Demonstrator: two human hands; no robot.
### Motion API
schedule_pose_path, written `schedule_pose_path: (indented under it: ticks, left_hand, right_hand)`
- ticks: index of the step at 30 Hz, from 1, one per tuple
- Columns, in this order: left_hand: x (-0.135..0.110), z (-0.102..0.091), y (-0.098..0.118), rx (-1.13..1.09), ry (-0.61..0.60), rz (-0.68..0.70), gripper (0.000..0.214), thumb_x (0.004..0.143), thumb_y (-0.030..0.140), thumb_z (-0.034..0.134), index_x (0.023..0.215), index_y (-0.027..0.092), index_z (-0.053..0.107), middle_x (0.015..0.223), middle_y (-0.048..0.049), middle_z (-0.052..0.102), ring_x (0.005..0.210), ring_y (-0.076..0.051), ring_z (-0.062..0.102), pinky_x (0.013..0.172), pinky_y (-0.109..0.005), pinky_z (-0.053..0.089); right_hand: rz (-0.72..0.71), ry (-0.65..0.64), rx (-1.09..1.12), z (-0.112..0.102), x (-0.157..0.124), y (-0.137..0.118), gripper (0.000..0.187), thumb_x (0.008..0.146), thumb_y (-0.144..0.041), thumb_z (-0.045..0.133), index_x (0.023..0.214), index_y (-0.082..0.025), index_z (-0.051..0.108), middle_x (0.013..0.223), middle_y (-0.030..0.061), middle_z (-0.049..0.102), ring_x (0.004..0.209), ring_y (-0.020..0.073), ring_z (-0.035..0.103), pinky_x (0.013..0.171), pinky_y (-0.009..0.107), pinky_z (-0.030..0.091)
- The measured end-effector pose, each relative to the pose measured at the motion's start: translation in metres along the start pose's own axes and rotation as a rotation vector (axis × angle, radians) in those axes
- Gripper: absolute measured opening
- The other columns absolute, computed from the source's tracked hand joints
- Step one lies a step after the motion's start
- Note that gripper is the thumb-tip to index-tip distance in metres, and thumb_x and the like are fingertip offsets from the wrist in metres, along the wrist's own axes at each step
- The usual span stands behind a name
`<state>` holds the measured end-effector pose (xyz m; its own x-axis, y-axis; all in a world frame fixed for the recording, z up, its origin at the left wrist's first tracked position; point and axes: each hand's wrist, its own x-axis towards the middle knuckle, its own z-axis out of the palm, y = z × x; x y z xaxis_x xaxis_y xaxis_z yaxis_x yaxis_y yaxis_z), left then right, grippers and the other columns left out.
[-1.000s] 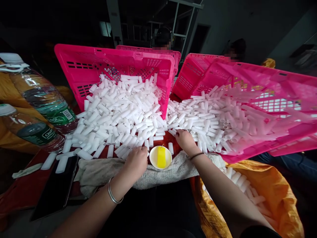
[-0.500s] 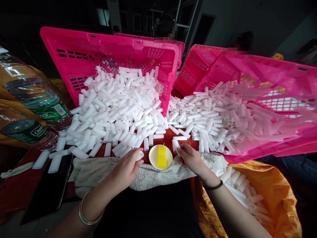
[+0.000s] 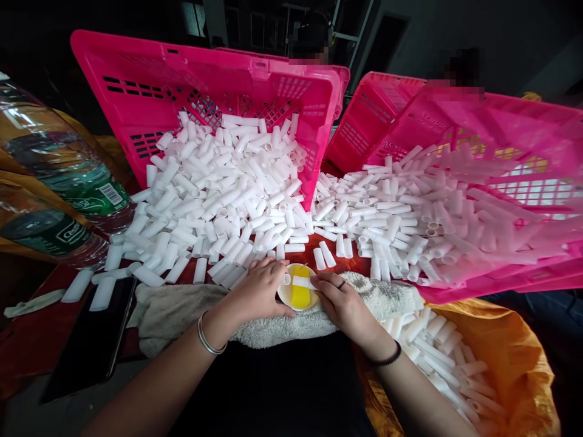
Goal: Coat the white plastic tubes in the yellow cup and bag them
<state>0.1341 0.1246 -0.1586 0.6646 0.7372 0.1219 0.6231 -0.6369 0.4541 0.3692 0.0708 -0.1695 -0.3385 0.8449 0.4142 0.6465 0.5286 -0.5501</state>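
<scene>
Crates point(image 3: 218, 68) lean open toward me, presumably so their tubes point(image 3: 218, 188) slide onto the worktop point(image 3: 34, 337) within easy reach. At my right, an orange sack point(image 3: 514, 340) holds more tubes. A towel point(image 3: 191, 315) lines the near edge, padding for the forearms, I'd judge. My left hand point(image 3: 259, 291) and right hand point(image 3: 344, 300) flank a bowl point(image 3: 286, 294), with a yellow block point(image 3: 299, 297) lying inside. The left grips one tube point(image 3: 286, 279), only its end showing by the rim; the right pinches a second tube point(image 3: 303, 282) crosswise above the block, whether touching it I can't tell.

Bkgd point(image 3: 428, 36) v dark, white tubes point(image 3: 237, 182) brt, edges stretched.
</scene>
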Motion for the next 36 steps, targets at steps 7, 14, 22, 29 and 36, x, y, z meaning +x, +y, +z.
schedule_pose_path:
  ticks: [7,14,22,29,36]
  left_hand:
    - [0.001,0.003,-0.005,-0.037,0.026,-0.007,0.088,0.06,0.057,0.087,0.13,0.021,0.048,0.13,-0.014,0.061,0.125,-0.036,0.053,0.105,-0.053,0.038]
    - [0.0,0.0,-0.005,-0.032,0.002,-0.023,0.088,0.061,0.058,0.086,0.13,0.019,0.047,0.13,-0.0144,0.061,0.125,-0.036,0.053,0.106,-0.055,0.036]
    - [-0.002,0.005,-0.01,-0.028,0.023,-0.006,0.088,0.062,0.062,0.083,0.131,0.022,0.047,0.128,-0.013,0.062,0.123,-0.036,0.054,0.105,-0.054,0.035]
    - [0.0,0.0,-0.005,-0.015,0.006,-0.026,0.086,0.062,0.06,0.085,0.13,0.021,0.048,0.131,-0.0138,0.061,0.125,-0.037,0.053,0.107,-0.056,0.033]
    - [0.001,-0.001,-0.004,0.005,-0.001,-0.022,0.089,0.06,0.06,0.086,0.129,0.018,0.049,0.128,-0.015,0.062,0.123,-0.037,0.054,0.106,-0.056,0.034]
  right_hand:
    - [0.257,-0.101,0.241,-0.008,0.003,0.002,0.03,0.097,-0.029,0.053,0.124,-0.021,0.061,0.116,0.0122,0.07,0.104,0.0244,0.069,0.09,0.043,0.059]
    - [0.193,0.011,0.319,0.002,-0.001,0.002,0.016,0.095,-0.03,0.056,0.105,-0.022,0.065,0.102,0.0092,0.069,0.095,0.0218,0.067,0.083,0.039,0.059]
    - [0.09,0.031,0.139,0.001,-0.002,-0.002,0.014,0.095,-0.024,0.053,0.103,-0.021,0.065,0.108,0.0115,0.067,0.103,0.0241,0.065,0.087,0.041,0.057]
    - [0.197,0.009,0.103,0.002,-0.002,-0.007,0.02,0.097,-0.027,0.051,0.111,-0.021,0.064,0.107,0.0114,0.069,0.099,0.0238,0.068,0.086,0.04,0.058]
    - [0.28,0.011,0.185,0.004,-0.004,-0.006,0.017,0.096,-0.029,0.054,0.109,-0.02,0.06,0.094,0.0083,0.071,0.081,0.0206,0.07,0.072,0.036,0.061]
